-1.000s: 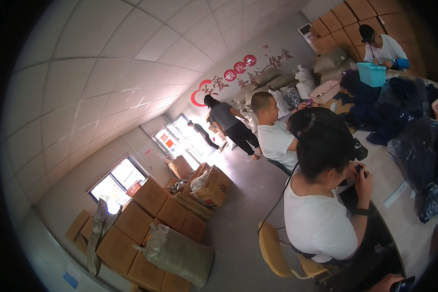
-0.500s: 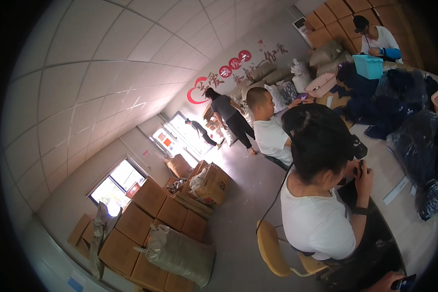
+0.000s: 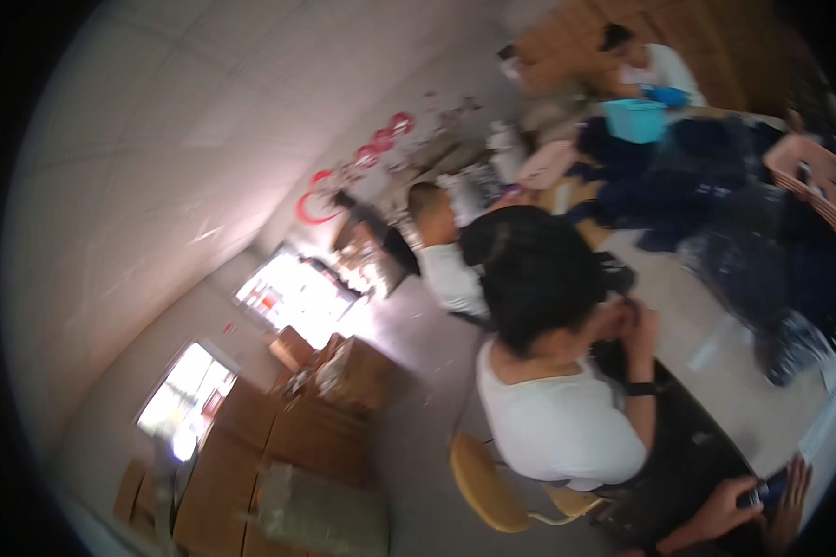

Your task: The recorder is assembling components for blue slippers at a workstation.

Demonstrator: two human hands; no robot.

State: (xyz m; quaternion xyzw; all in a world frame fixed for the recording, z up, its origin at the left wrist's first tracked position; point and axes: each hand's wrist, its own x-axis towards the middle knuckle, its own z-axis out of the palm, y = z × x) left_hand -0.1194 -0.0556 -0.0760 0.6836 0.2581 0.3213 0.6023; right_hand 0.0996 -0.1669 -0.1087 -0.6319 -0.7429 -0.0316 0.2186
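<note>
Both my hands now show at the near right edge, where only a sliver showed before; the view has swung and blurred. My left hand (image 3: 721,518) curls closed around a small dark blue object (image 3: 764,489); my right hand (image 3: 791,501) touches it, fingers spread. A co-worker in a white shirt (image 3: 557,422) sits left of them at the pale table (image 3: 715,320).

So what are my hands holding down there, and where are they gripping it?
The hands meet around a small dark object; blur hides where they grip it.
</note>
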